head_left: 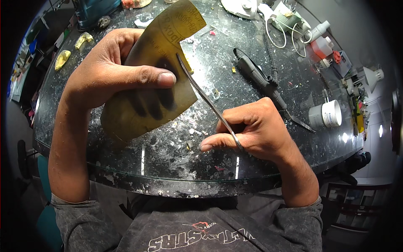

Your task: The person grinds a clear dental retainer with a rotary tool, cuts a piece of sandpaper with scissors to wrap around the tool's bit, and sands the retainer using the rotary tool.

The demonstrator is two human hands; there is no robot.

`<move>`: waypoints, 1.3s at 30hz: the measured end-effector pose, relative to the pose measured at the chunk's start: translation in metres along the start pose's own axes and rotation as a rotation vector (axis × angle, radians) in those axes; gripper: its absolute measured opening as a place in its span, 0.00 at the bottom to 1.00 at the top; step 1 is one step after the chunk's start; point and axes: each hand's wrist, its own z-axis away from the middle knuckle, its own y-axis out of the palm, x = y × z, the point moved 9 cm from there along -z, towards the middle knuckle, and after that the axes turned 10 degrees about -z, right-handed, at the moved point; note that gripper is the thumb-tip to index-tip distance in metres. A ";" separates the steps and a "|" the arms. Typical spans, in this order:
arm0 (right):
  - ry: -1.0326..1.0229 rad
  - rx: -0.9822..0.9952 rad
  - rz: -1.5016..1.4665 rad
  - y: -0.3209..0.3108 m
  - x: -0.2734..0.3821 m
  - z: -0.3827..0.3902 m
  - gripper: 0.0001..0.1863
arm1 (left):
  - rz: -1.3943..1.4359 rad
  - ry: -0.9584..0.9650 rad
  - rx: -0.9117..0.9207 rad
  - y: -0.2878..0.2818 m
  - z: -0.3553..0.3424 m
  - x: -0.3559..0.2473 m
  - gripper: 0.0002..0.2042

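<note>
The left hand [105,80] pinches a bendy sheet [155,54], thumb on top and fingers behind. The sheet is up over the table [189,164], between the two hands. It is brownish yellow and see-through, so the fingers show like dark shadows. Its right edge has a step in it. The thumb hides some of it, and a thin metal tool [215,109] crosses that edge. The right hand [262,130] has its fingers curled around the tool's low end; I can't tell how the hidden ones sit.

Around them, two yellow lumps [62,60] lie far left. A gray pen-shaped tool [256,75] lies behind the right hand, and a white cup [332,113] sits far right.
</note>
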 end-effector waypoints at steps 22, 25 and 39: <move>0.172 0.060 -0.046 0.004 -0.005 0.001 0.17 | 0.060 -0.045 0.024 0.002 -0.001 0.003 0.17; 0.161 0.093 -0.068 0.003 -0.001 0.001 0.17 | 0.066 -0.062 0.011 0.002 -0.001 0.007 0.18; 0.141 0.116 -0.083 0.006 -0.002 0.001 0.17 | 0.120 -0.084 0.022 0.006 0.001 0.006 0.18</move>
